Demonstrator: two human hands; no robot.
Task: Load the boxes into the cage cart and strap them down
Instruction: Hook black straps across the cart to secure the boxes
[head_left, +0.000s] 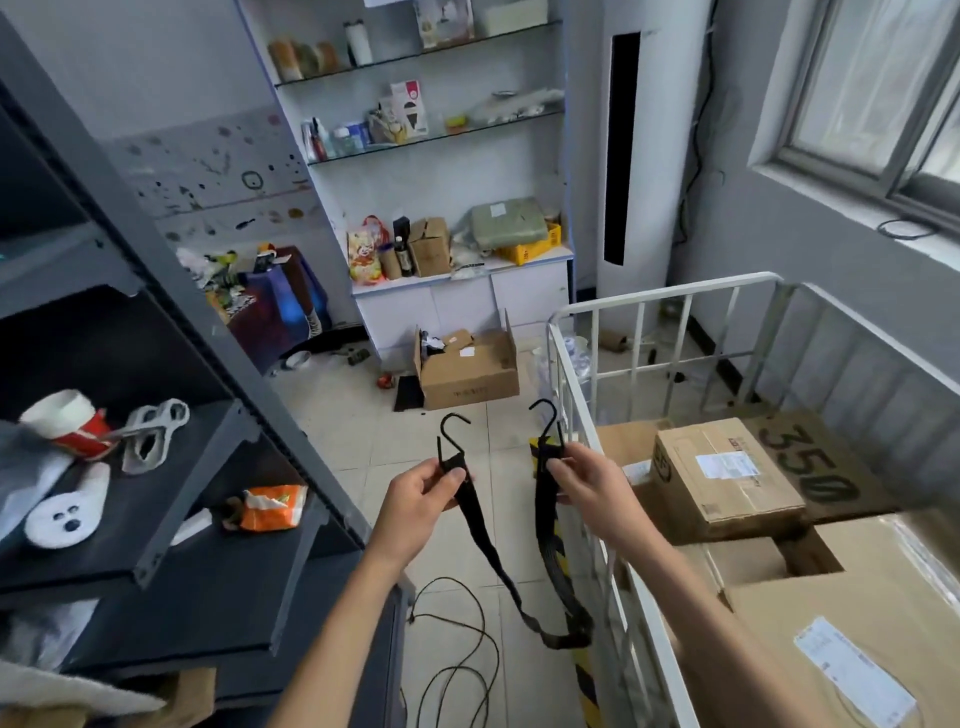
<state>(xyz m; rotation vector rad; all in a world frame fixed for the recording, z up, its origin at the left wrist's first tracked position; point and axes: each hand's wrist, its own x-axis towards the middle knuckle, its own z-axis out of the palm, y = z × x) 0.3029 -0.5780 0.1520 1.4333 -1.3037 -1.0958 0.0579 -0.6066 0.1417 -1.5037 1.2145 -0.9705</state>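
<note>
Black strap (551, 545) hangs slack between your hands: left hand (415, 499) and right hand (592, 488) each pinch end below hook (549, 431), hooks up, likely for clipping rail. Boxes (727, 478) sit in cage cart (670, 292), unstrapped.

The strap (498, 566) is flat black webbing, with an open black hook (453, 431) fitted at each end. Each end is pinched just below its hook, one by the left hand (421, 499) and the other by the right hand (592, 488). Both hooks are pointed upward. The webbing is hung between them in a slack U-shaped loop, outside the cage cart (587, 364) and beside its white barred rail. Brown cardboard boxes are stacked inside the cart. A small labelled box (727, 478) is set on top, a carton (815, 467) printed "350" is placed behind it, and a large labelled box (831, 623) is placed nearest.
</note>
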